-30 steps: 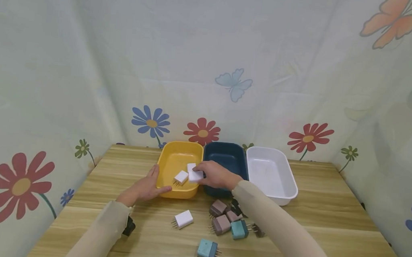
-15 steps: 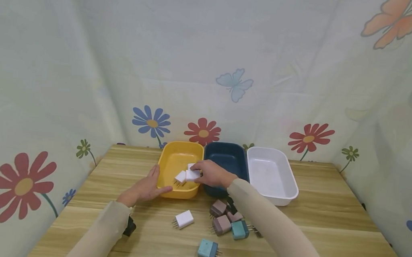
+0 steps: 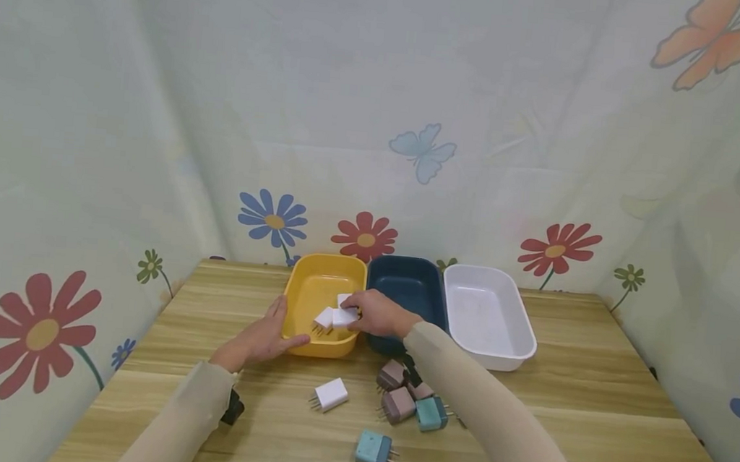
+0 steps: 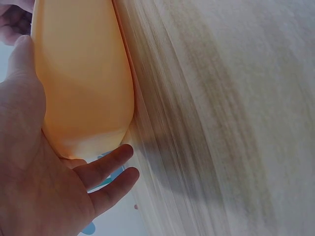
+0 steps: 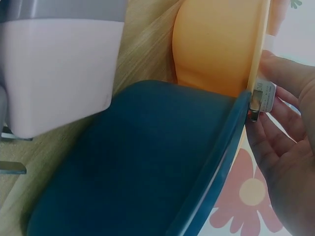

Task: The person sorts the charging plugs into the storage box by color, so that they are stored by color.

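My right hand (image 3: pixel 384 315) pinches a white plug charger (image 3: pixel 343 319) over the right side of the yellow tray (image 3: pixel 306 284). In the right wrist view, the charger's printed end and metal prongs (image 5: pixel 255 103) show beside the tray rims. Under and beside it in the tray are other white chargers (image 3: pixel 324 319), one lying with its prongs toward the front. My left hand (image 3: pixel 260 335) rests against the tray's left front corner, its thumb along the front rim. In the left wrist view, that hand (image 4: pixel 44 182) lies along the outer wall with its fingers extended.
A dark blue tray (image 3: pixel 406 271) and a white tray (image 3: pixel 489 313) stand to the right in a row. In front lie a white charger (image 3: pixel 330 395), teal chargers (image 3: pixel 372 450) and brown chargers (image 3: pixel 398 405) on the wooden table (image 3: pixel 276 434). My right sleeve (image 3: pixel 480 406) covers part of the pile.
My right hand has shifted slightly left and lower with the white charger, which now sits close against the one in the tray. My left hand has stayed in place.
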Motion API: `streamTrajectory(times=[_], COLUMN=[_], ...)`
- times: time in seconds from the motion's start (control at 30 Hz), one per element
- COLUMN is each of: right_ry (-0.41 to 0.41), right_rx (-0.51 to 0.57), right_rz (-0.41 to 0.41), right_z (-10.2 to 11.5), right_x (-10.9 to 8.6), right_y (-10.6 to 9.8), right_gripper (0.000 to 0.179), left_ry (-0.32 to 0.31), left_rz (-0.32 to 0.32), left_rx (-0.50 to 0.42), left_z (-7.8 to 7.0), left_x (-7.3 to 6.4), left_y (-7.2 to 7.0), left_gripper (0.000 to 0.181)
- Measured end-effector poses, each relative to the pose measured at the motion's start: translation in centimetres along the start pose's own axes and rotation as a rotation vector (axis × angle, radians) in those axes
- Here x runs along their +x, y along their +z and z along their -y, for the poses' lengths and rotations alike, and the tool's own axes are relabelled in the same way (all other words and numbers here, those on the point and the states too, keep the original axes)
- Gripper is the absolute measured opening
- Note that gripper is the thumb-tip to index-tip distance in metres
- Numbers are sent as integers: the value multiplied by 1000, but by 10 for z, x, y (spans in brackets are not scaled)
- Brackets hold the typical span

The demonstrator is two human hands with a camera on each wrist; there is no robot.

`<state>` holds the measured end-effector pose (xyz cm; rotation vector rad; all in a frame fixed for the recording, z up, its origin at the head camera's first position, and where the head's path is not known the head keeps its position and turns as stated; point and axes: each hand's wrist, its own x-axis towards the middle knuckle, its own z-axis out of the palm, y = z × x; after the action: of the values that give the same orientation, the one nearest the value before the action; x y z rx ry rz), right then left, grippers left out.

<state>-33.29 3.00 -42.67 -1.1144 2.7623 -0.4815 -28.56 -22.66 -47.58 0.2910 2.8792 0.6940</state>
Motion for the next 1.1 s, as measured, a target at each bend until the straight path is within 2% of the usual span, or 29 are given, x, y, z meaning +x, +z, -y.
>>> streamTrajectory(times=[0.2, 0.67, 0.9, 1.1], right_ry=[23, 8, 16, -2], right_rx=[22, 39, 60, 79], right_rz=[2, -10, -15, -35], right_z=[-1, -3, -6, -8], right_x=[1, 1, -1, -6], right_y=[2, 2, 3, -1], right_gripper=[41, 41, 42, 43], left_ry=[-5, -8, 31, 36], left_rz=[-2, -13, -29, -31], left_rx=[-12, -18, -11, -16], left_z=[0, 3, 2, 3], left_x=[0, 2, 1, 1], left_y=[0, 3, 2, 2], left_gripper=[115, 115, 112, 112])
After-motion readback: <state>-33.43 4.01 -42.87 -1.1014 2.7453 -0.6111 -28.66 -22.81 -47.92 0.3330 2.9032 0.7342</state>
